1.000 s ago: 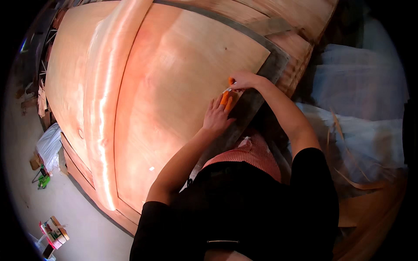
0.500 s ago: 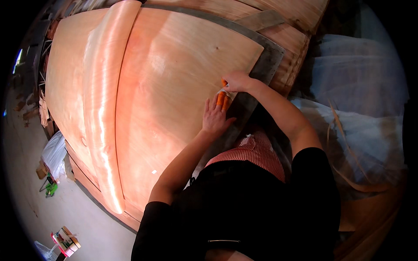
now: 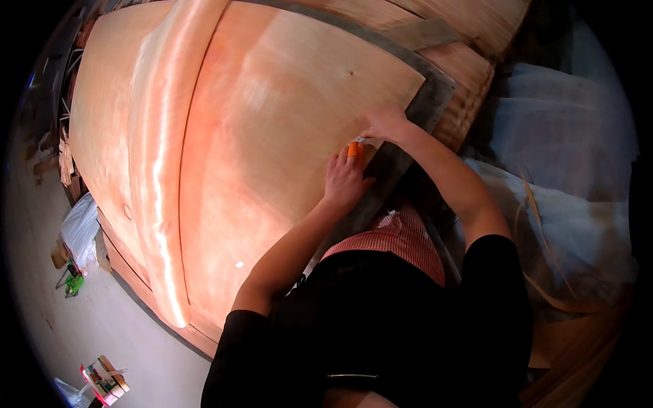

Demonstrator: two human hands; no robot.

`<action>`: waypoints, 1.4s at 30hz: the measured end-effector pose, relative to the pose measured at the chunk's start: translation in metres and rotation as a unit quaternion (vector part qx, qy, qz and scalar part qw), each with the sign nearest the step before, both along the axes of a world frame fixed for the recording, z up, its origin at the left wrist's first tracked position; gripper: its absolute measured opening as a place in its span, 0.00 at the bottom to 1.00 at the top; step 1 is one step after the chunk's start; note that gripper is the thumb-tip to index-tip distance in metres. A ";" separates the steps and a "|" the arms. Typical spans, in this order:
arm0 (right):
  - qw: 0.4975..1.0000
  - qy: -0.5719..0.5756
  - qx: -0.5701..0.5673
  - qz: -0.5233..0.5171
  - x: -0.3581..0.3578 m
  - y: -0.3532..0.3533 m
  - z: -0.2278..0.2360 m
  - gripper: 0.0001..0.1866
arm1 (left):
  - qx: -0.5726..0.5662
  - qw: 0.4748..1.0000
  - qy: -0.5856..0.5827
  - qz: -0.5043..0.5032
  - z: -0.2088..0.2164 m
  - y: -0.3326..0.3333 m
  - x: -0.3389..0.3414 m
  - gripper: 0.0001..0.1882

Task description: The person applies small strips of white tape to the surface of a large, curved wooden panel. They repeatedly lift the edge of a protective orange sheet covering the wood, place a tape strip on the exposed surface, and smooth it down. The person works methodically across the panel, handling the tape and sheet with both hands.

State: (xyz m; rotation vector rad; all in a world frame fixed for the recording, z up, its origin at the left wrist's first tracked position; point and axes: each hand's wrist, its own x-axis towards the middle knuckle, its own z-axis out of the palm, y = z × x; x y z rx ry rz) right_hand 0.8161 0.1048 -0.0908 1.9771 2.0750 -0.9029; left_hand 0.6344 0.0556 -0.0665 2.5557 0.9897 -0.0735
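One green object point(image 3: 73, 282) lies on the floor point(image 3: 156, 353). Next is one wooden sheet point(image 3: 292, 122) with one long raised fold point(image 3: 158, 170); one white scrap point(image 3: 239, 264) lies toward its lower edge. Near its right edge, the left hand point(image 3: 345, 182) rests open, one orange wrap point(image 3: 352, 149) visible. One small white piece point(image 3: 360, 139) is between both hands. The right hand point(image 3: 386, 124) bends there; whether it grips, I cannot tell.

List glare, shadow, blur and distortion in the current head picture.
Head view: white glare streaks the long, curled, pale wood ridge; head view: a broad shadow dims the flat tan wood sheet; head view: the bare right hand looks softly blurred; head view: the dark grey board's edge looks bowed, and black rings the fisheye image.
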 end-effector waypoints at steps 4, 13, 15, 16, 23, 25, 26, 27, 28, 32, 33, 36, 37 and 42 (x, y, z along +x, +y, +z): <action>0.996 0.073 0.052 -0.020 0.019 -0.010 0.003 0.14 | -0.032 0.996 0.086 -0.005 -0.002 0.014 0.016 0.33; 0.985 0.045 0.111 -0.125 -0.011 -0.064 0.019 0.09 | -0.003 0.986 0.161 -0.043 -0.008 0.019 0.033 0.34; 0.965 0.076 0.174 -0.180 -0.014 -0.074 0.026 0.08 | -0.010 0.986 0.163 -0.034 -0.009 0.018 0.033 0.34; 0.952 0.088 0.207 -0.208 -0.013 -0.079 0.029 0.08 | -0.017 0.986 0.160 -0.039 -0.009 0.019 0.033 0.34; 0.743 0.509 0.095 -0.424 0.014 -0.077 0.028 0.10 | -0.205 0.969 -0.126 0.061 0.002 0.024 -0.031 0.26; 0.674 0.583 0.054 -0.449 0.014 -0.072 0.030 0.11 | -0.143 0.972 -0.177 0.066 -0.003 0.007 -0.079 0.25; 0.655 0.601 0.035 -0.457 0.009 -0.069 0.029 0.11 | -0.133 0.973 -0.170 0.077 0.003 -0.002 -0.100 0.25; 0.635 0.618 0.017 -0.463 0.001 -0.066 0.028 0.12 | -0.123 0.975 -0.163 0.089 0.010 -0.013 -0.118 0.25; 0.616 0.634 -0.004 -0.467 -0.006 -0.063 0.025 0.12 | -0.125 0.975 -0.146 0.112 0.015 -0.027 -0.135 0.24; 0.597 0.656 -0.035 -0.460 -0.041 -0.070 -0.009 0.15 | -0.129 0.970 -0.106 0.177 0.027 -0.073 -0.177 0.23; 0.608 0.635 -0.033 -0.475 -0.043 -0.071 -0.014 0.16 | -0.125 0.970 -0.106 0.181 0.029 -0.081 -0.183 0.23; 0.609 0.651 -0.032 -0.452 -0.047 -0.074 -0.020 0.16 | -0.079 0.966 -0.137 0.202 0.023 -0.104 -0.201 0.22; 0.620 0.642 -0.048 -0.449 -0.049 -0.075 -0.013 0.15 | -0.080 0.963 -0.135 0.217 0.024 -0.110 -0.207 0.22; 0.683 0.610 -0.086 -0.393 -0.089 -0.089 -0.008 0.12 | -0.114 0.951 -0.155 0.240 0.023 -0.141 -0.246 0.18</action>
